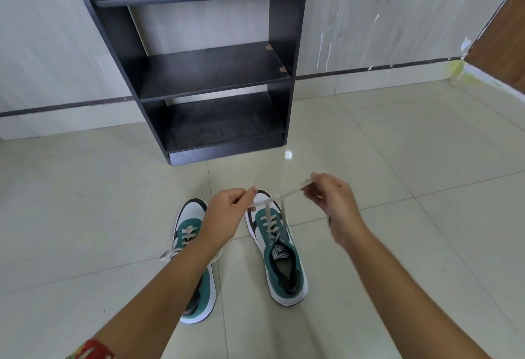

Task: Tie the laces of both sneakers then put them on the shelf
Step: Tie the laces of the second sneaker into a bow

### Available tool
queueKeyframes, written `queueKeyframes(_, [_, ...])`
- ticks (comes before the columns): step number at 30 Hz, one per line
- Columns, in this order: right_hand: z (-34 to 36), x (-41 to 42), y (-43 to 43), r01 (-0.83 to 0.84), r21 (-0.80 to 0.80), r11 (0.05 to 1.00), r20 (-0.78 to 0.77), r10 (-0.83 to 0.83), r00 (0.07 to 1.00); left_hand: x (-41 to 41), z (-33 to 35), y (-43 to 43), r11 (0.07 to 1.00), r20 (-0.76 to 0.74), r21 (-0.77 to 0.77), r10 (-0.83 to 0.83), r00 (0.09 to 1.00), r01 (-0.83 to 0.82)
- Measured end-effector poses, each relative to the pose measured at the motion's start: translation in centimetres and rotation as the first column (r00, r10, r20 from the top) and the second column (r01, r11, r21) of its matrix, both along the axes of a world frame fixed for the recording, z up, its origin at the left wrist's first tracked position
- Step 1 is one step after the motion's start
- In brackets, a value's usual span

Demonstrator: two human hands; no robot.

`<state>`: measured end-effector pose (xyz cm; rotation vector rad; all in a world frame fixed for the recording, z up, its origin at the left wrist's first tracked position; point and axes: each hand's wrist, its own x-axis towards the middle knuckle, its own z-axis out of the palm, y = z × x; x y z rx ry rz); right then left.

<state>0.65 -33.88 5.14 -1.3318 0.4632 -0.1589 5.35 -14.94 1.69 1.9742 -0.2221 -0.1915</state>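
Left hand (227, 211) pinched shut on one end of the lace (287, 194), right hand (329, 199) pinched shut on the other end — lace pulled taut between them, roughly horizontal, rising a little toward the right of the frame. Both hands hover just above the toe end of the right sneaker (277, 248), lower centre of the frame. Two strands drop from the taut span to its eyelets.

Right sneaker: long axis runs near-vertical in the picture, toe toward the top of the frame and the shelf (199, 69), heel toward the bottom, tilted slightly so the heel sits further right. White, green and black, opening facing up. Left sneaker (193, 259) just beside it, to the left, same orientation; left forearm crosses over its middle, a loose lace end shows at its left side.

Both sneakers stand on the floor (397, 188) — glossy pale tiles. Black shelf stands upper centre against a pale wall (42, 32), well apart from the sneakers. Brown wooden panel (502, 37) at the upper right edge.
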Motion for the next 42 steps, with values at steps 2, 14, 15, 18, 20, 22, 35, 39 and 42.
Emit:
queueKeyframes(2, [-0.9, 0.5, -2.0, 0.074, 0.087, 0.993, -0.109, -0.065, 0.992, -0.4, -1.2, 0.6, 1.0, -0.009, -0.005, -0.016, 1.0, 0.016])
queueKeyframes(14, [-11.3, -3.2, -3.5, -0.752, -0.645, 0.135, -0.763, -0.058, 0.644, -3.8, -8.3, 1.4, 0.605, -0.123, 0.735, -0.325, 0.938, 0.306])
queueKeyframes(15, [-11.3, -3.1, -2.7, -0.691, -0.702, 0.174, -0.691, 0.072, 0.72, -3.7, -8.1, 0.7, 0.722, -0.101, 0.635, -0.273, 0.957, 0.274])
queueKeyframes(18, [-11.0, -2.8, 0.0, -0.595, -0.683, 0.424, -0.506, 0.313, 0.804, -3.8, -8.2, -0.6, 0.889, -0.136, 0.418, -0.139, 0.981, 0.184])
queueKeyframes(20, [-11.2, -2.8, 1.1, -0.52, -0.703, 0.485, -0.456, 0.253, 0.853, -3.7, -8.4, -0.7, 0.902, -0.111, 0.401, -0.127, 0.986, 0.161])
queueKeyframes(22, [-11.2, -3.0, 1.2, -0.463, -0.708, 0.534, -0.422, 0.206, 0.883, -3.6, -8.6, -0.6, 0.926, -0.115, 0.353, -0.1, 0.988, 0.135])
queueKeyframes(35, [-12.0, -4.3, -1.2, -0.633, -0.681, 0.368, -0.651, 0.09, 0.753, -3.0, -8.0, 1.6, 0.741, -0.055, 0.653, -0.163, 0.985, 0.159])
queueKeyframes(39, [-11.4, -3.8, 0.6, -0.521, -0.807, 0.277, -0.458, 0.263, 0.849, -3.3, -7.6, 0.9, 0.776, -0.004, 0.593, -0.263, 0.965, 0.214])
queueKeyframes(42, [-11.3, -3.4, 1.0, -0.464, -0.855, 0.23, -0.408, 0.252, 0.877, -3.3, -7.9, 0.8, 0.806, 0.119, 0.572, -0.264, 0.957, 0.151])
